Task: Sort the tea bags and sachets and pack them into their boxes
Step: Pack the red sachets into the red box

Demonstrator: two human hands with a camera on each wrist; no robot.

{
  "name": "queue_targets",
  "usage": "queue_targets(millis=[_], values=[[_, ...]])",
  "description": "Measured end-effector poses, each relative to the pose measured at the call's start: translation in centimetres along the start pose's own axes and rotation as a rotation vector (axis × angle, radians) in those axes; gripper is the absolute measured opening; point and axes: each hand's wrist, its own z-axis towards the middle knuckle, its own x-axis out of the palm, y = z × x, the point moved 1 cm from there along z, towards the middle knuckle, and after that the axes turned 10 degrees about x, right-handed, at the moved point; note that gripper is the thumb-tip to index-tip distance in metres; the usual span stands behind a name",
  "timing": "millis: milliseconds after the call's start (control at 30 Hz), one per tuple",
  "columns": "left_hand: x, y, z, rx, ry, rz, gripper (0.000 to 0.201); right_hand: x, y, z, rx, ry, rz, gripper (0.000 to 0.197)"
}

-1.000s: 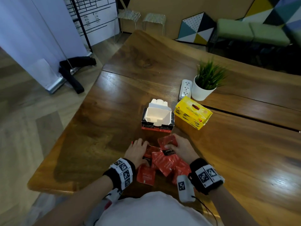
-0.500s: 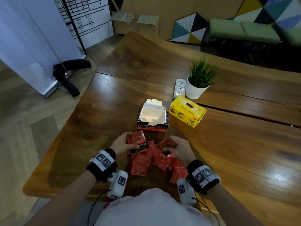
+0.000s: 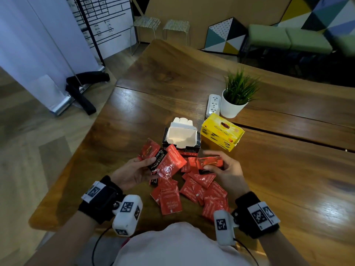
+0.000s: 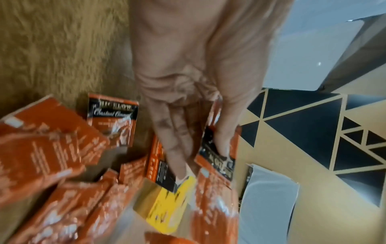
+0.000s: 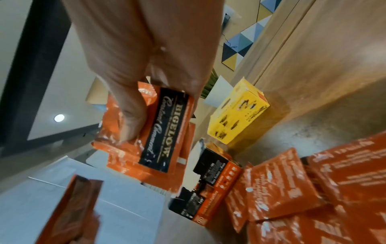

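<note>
Several red tea sachets [image 3: 194,191] lie in a loose pile on the wooden table [image 3: 134,116] near its front edge. My left hand [image 3: 151,162] grips a fan of a few red sachets [image 3: 169,160] just above the pile; thumb and fingers pinch them in the left wrist view [image 4: 217,156]. My right hand [image 3: 210,164] pinches one red sachet [image 3: 209,161], its black label plain in the right wrist view [image 5: 160,132]. Right behind the pile stands an open black-and-red box [image 3: 181,139] with a white, bare inside. A shut yellow box [image 3: 221,134] lies right of it.
Behind the yellow box stand a white pot with a green plant [image 3: 233,104] and a white power strip [image 3: 213,104]. The table's left edge [image 3: 92,135] drops to the floor. A seam [image 3: 288,135] crosses the tabletop to the right.
My left hand has risen from the pile with a few sachets fanned in it. My right hand has lifted one sachet off the pile toward the open box.
</note>
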Motion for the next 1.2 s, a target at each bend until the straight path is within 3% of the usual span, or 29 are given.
queue_targets(millis=[67,133,267,367,467,600,733,800,867,967,1067,1133,1200], values=[[0.6,0.2,0.0,0.007,0.005,0.011,0.083,-0.1,1.0,-0.7,-0.12,0.028,-0.044,0.025],[1.2,0.2,0.1,0.029,0.006,0.023,0.074,-0.2,1.8,-1.1,-0.202,0.065,-0.058,0.027],[2.7,-0.3,-0.2,0.141,0.01,0.206,0.063,0.3,3.0,-1.4,-0.037,0.209,0.035,0.029],[4.8,-0.5,-0.3,0.194,0.021,0.298,0.037,1.7,3.2,-1.0,-0.001,0.198,-0.021,0.025],[5.9,-1.2,-0.1,0.282,0.021,0.409,0.047,2.7,3.7,-0.4,-0.012,0.119,-0.079,0.02],[5.3,-3.4,0.2,0.425,-0.026,0.797,0.079,2.3,3.3,0.8,-0.001,0.064,-0.226,0.019],[3.9,-4.2,0.0,0.457,-0.105,0.911,0.064,2.0,2.2,1.2,0.041,0.016,-0.249,0.022],[2.9,-3.7,0.1,0.436,-0.14,0.874,0.072,2.1,2.3,0.8,-0.054,-0.053,-0.332,0.021],[2.4,-2.9,0.4,0.434,-0.151,0.788,0.08,2.7,2.9,-0.1,-0.275,-0.135,-0.496,0.022],[2.7,-2.0,1.2,0.453,-0.229,0.645,0.04,4.4,3.2,-1.1,-0.643,-0.179,-0.858,0.037],[3.4,-1.8,1.8,0.474,-0.302,0.535,0.015,6.1,2.5,-1.1,-0.707,-0.105,-1.053,0.049],[3.8,-2.3,2.1,0.525,-0.304,0.506,0.028,6.8,2.7,-1.1,-0.72,-0.127,-1.09,0.039],[3.8,-2.7,2.5,0.5,-0.263,0.365,0.054,7.0,3.3,-1.2,-0.747,-0.167,-1.116,0.034]])
